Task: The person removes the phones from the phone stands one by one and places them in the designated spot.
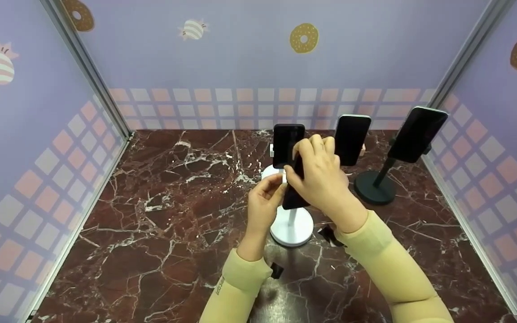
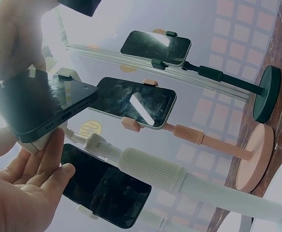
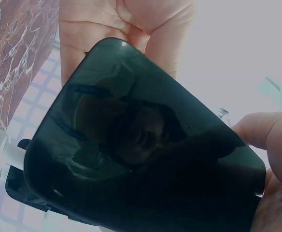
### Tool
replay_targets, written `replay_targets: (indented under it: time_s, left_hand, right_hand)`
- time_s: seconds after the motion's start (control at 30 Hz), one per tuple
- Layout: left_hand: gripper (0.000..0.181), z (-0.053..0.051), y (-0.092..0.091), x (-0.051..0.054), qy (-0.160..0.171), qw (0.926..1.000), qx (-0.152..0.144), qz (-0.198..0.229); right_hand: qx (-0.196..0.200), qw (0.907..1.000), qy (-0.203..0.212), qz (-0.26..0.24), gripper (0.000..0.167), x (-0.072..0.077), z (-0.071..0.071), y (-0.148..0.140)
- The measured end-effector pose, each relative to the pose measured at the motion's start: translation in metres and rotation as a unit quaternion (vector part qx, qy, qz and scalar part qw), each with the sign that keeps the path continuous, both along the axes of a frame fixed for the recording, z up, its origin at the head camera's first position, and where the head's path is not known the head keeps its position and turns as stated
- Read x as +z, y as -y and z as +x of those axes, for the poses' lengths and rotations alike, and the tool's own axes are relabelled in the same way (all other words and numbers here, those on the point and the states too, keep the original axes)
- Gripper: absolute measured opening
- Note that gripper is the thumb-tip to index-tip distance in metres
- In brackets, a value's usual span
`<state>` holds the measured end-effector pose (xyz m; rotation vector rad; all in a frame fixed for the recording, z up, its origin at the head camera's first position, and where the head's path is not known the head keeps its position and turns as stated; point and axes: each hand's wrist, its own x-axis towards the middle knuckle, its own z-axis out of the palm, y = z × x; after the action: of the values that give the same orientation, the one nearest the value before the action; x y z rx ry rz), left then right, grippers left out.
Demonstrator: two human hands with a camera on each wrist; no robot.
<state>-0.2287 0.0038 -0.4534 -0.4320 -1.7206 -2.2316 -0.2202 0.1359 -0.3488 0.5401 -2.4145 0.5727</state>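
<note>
A dark smartphone (image 1: 295, 200) sits at the head of the nearest white phone stand (image 1: 291, 228), tilted, its screen largely covered by my right hand in the head view. My right hand (image 1: 319, 175) grips the phone's upper part, thumb along the left edge and fingers over the far side. On the phone's left, my left hand (image 1: 264, 202) pinches the white clamp (image 2: 37, 144) behind it with thumb and fingers. In the left wrist view those fingers lie under the clamp and the phone's lower edge. How fully the clamp meets the phone is hidden.
Behind stand more phones in holders: one on a white stand (image 1: 288, 143), one on a pink stand (image 2: 254, 159), one on a dark green stand (image 1: 375, 190). Small black pieces (image 1: 276, 270) lie on the marbled table (image 1: 173, 233). Patterned panels enclose three sides.
</note>
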Motion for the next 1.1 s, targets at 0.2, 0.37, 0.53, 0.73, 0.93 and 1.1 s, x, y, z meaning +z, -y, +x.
replay_targets:
  time_s: [0.2,0.37,0.53,0.73,0.93,1.1]
  left_hand:
    - [0.023,-0.0012,0.0013,-0.0013,0.004,1.0,0.001,-0.008]
    - [0.022,-0.0014,0.0014,-0.0018,0.003,0.9999,0.005,-0.01]
    - [0.023,-0.0015,0.002,-0.0011,0.007,0.9998,0.005,-0.015]
    - [0.024,-0.0012,0.0024,-0.0004,0.017,0.9998,0.0,-0.013]
    - [0.023,-0.0018,0.0028,-0.0011,0.019,0.9998,-0.003,-0.008]
    - [0.025,-0.0019,0.0039,-0.0009,0.022,0.9996,-0.015,0.001]
  right_hand:
    - [0.007,0.9999,-0.015,0.002,0.028,-0.0007,-0.0006,0.0002]
    - [0.011,0.9999,-0.008,0.004,0.027,-0.001,-0.0009,0.001]
    - [0.015,0.9997,-0.017,0.002,0.028,-0.0018,-0.0014,0.0017]
    - [0.028,0.9991,-0.031,-0.012,0.029,-0.0009,-0.0008,0.0023]
    - [0.032,0.9985,-0.04,-0.018,0.028,-0.0021,-0.0016,0.0028]
    - [0.035,0.9985,-0.039,-0.018,0.029,-0.0027,-0.0019,0.0031]
